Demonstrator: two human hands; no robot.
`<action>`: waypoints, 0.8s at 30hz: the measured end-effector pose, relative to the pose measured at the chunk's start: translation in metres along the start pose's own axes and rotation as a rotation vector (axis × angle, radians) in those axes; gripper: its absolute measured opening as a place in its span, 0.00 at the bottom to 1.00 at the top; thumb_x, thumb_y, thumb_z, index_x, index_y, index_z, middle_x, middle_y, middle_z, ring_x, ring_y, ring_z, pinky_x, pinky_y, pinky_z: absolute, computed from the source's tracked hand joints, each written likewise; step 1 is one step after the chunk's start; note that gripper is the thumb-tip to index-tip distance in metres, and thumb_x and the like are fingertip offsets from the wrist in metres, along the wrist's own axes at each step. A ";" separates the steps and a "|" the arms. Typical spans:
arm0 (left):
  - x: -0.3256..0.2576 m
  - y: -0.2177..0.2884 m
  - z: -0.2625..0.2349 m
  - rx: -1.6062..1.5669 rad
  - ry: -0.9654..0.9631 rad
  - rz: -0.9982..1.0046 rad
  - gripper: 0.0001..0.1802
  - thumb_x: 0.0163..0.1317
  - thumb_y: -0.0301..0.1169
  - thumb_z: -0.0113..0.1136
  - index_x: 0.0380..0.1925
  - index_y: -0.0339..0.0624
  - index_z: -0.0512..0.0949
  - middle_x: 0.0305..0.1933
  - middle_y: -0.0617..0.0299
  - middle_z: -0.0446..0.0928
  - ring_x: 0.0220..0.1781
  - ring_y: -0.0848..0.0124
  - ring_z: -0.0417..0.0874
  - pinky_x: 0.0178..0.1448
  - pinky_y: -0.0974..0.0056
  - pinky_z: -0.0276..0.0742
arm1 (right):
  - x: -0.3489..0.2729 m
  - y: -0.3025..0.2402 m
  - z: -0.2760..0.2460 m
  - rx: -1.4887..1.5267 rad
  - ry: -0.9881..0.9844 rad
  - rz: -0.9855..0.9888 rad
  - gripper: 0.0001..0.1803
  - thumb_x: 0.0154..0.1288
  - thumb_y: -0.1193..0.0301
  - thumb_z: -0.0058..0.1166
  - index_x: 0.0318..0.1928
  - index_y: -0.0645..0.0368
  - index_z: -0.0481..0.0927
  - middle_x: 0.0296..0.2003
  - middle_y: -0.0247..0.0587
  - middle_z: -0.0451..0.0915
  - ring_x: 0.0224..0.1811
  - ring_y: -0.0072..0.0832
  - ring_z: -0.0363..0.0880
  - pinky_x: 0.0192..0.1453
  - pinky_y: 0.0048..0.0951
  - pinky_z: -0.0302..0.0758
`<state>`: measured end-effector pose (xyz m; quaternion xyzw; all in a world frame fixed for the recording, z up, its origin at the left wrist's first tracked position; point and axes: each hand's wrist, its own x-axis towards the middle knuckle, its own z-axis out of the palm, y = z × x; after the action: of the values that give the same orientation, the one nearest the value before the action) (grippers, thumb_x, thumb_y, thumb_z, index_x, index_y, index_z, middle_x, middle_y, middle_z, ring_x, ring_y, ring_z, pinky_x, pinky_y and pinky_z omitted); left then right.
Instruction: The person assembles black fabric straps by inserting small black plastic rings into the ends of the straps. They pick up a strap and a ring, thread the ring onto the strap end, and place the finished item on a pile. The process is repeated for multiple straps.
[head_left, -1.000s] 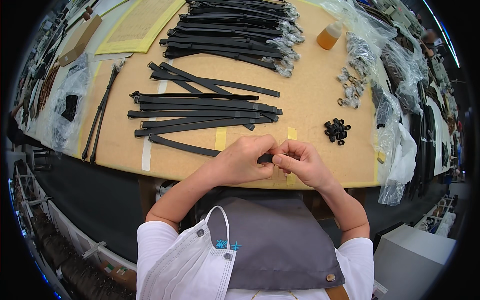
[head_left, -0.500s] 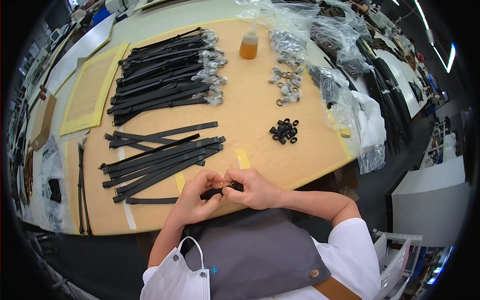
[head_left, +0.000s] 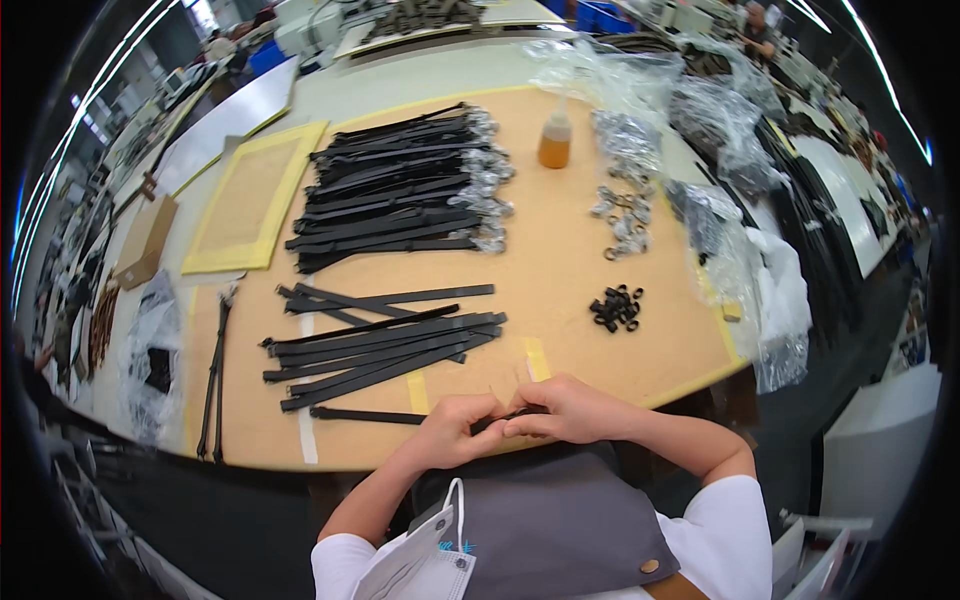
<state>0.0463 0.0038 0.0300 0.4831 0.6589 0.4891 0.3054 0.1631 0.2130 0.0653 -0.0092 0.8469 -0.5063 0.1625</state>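
Tan-topped worktable (head_left: 560,250) near edge; grey benches (head_left: 250,100) beyond, blue crates (head_left: 600,12) far back; bright overhead light.

We're in a factory workshop, an assembly floor: a broad tan tabletop (head_left: 560,260) laid with rows of black straps (head_left: 390,190), a cluster of metal buckles (head_left: 625,215), a heap of small black loops (head_left: 617,308), and clear plastic bags (head_left: 740,240) of parts, with more long worktables and blue crates (head_left: 600,15) running behind.

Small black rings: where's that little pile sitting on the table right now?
In the head view, the small black rings lie right of the loose black straps, below the metal buckles and above the right hand.
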 end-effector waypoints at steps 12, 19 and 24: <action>-0.021 -0.002 0.011 -0.423 0.074 0.075 0.08 0.66 0.28 0.59 0.30 0.35 0.79 0.24 0.67 0.74 0.28 0.80 0.70 0.32 0.68 0.65 | -0.003 -0.009 0.042 0.577 -0.012 -0.046 0.16 0.79 0.64 0.56 0.32 0.60 0.78 0.25 0.27 0.77 0.28 0.14 0.71 0.33 0.21 0.69; -0.023 0.003 -0.022 -0.269 -0.080 0.006 0.09 0.70 0.31 0.62 0.38 0.36 0.81 0.30 0.62 0.79 0.32 0.75 0.77 0.36 0.67 0.72 | 0.001 -0.007 0.056 0.559 0.121 -0.150 0.15 0.79 0.67 0.54 0.31 0.58 0.74 0.22 0.26 0.73 0.25 0.14 0.67 0.30 0.20 0.65; -0.037 0.022 -0.050 0.135 0.024 -0.074 0.12 0.67 0.29 0.66 0.48 0.39 0.82 0.40 0.56 0.85 0.39 0.62 0.86 0.42 0.62 0.81 | 0.004 0.018 0.058 0.690 0.311 -0.013 0.18 0.75 0.68 0.56 0.25 0.58 0.72 0.20 0.21 0.68 0.24 0.10 0.60 0.26 0.22 0.57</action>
<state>0.0226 -0.0469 0.0647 0.4720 0.7113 0.4378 0.2821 0.1784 0.1710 0.0236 0.1177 0.6412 -0.7580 0.0223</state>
